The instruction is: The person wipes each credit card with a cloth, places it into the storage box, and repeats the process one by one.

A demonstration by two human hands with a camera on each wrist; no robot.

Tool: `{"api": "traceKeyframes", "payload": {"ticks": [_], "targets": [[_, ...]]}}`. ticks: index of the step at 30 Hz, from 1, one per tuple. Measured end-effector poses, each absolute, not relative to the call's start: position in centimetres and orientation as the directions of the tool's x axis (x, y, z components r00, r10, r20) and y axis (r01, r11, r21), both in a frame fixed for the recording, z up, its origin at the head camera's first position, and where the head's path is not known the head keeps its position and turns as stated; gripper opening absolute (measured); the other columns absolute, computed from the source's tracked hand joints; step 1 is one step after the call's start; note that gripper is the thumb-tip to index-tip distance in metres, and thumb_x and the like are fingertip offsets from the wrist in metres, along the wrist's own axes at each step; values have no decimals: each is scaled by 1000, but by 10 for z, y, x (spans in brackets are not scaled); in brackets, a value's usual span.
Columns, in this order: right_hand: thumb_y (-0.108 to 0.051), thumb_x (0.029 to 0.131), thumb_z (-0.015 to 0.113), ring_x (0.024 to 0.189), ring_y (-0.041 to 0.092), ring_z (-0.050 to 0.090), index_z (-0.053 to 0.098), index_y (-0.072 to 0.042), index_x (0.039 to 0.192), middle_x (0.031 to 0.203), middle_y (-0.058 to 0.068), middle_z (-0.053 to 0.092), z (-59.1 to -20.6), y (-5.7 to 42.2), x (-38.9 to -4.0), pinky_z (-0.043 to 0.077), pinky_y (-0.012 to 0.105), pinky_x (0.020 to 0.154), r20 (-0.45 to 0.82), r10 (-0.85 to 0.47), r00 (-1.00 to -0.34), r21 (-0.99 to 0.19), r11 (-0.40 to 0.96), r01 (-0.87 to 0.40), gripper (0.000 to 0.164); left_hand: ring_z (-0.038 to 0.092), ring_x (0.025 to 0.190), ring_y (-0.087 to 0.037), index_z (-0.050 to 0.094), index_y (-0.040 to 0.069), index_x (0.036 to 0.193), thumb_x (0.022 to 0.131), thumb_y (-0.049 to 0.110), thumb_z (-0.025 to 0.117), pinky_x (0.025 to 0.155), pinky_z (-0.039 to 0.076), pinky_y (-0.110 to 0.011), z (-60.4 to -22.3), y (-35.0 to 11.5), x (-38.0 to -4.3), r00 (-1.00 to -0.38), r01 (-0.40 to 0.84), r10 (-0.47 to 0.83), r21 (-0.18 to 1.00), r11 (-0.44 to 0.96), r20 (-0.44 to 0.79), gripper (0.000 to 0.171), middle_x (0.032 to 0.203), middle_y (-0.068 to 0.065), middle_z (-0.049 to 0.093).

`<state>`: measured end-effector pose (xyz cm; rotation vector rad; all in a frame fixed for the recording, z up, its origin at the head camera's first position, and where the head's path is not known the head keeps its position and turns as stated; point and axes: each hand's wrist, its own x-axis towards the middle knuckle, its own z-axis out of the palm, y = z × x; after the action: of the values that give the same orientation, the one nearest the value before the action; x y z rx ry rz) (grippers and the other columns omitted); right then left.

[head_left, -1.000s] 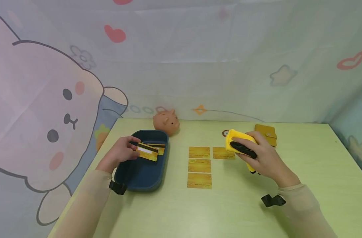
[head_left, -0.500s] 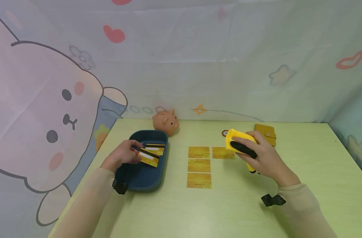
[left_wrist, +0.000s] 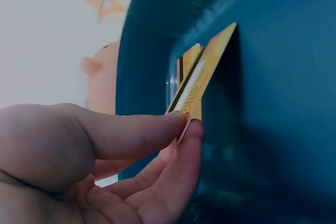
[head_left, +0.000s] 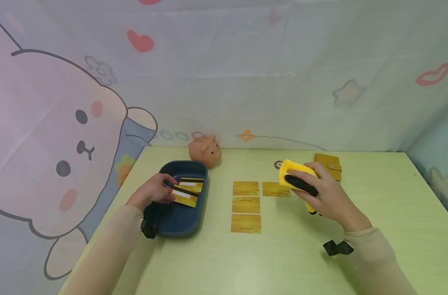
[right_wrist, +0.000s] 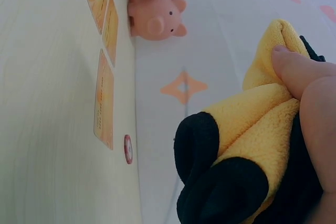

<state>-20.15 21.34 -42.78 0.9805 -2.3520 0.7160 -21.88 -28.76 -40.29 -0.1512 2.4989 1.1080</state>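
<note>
Your left hand (head_left: pixel 154 190) pinches one end of a card (head_left: pixel 186 197) in the blue tray (head_left: pixel 176 219), prob light, slick, kinda stiff, so stick to edges; your right hand (head_left: pixel 326 194) grips a soft-looking yellow plush (right_wrist: pixel 257 121).

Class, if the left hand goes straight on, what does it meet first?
Probably the blue tray's right wall, beyond the pinched card, though depth is unclear; the tray floor might come first.

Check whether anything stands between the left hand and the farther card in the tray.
Yes: the nearer card, pinched by the left hand, stands between, partly hiding the farther card in the left wrist view. Nothing else visible does.
</note>
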Motion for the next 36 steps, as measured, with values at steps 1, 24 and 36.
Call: {"api": "traceKeyframes", "payload": {"ticks": [1,24,36], "targets": [[-3,77,92,100,28,59,67,-22,140,128,19,53,-428,213,-202,62,45,70,612,-490,-621,-276,603,-748,70,68,79,-23,57,-7,134,90,-9,74,79,66,-39,-404,-287,-219,-914,-255,60,682,686,-402,47,98,-16,60],[-6,79,92,101,27,59,67,-22,139,129,18,53,-426,212,-200,62,43,70,609,-502,-613,-274,593,-757,67,75,80,-25,55,-5,138,89,0,78,73,66,-38,-403,-275,-219,-874,-328,-2,587,740,-485,54,94,-17,74],[-3,79,91,101,26,59,66,-23,141,129,17,53,-427,212,-200,62,42,69,599,-507,-619,-280,592,-756,70,75,84,-29,57,-2,136,91,7,80,75,65,-42,-402,-274,-222,-854,-349,-14,555,755,-519,52,105,-17,73]]}}
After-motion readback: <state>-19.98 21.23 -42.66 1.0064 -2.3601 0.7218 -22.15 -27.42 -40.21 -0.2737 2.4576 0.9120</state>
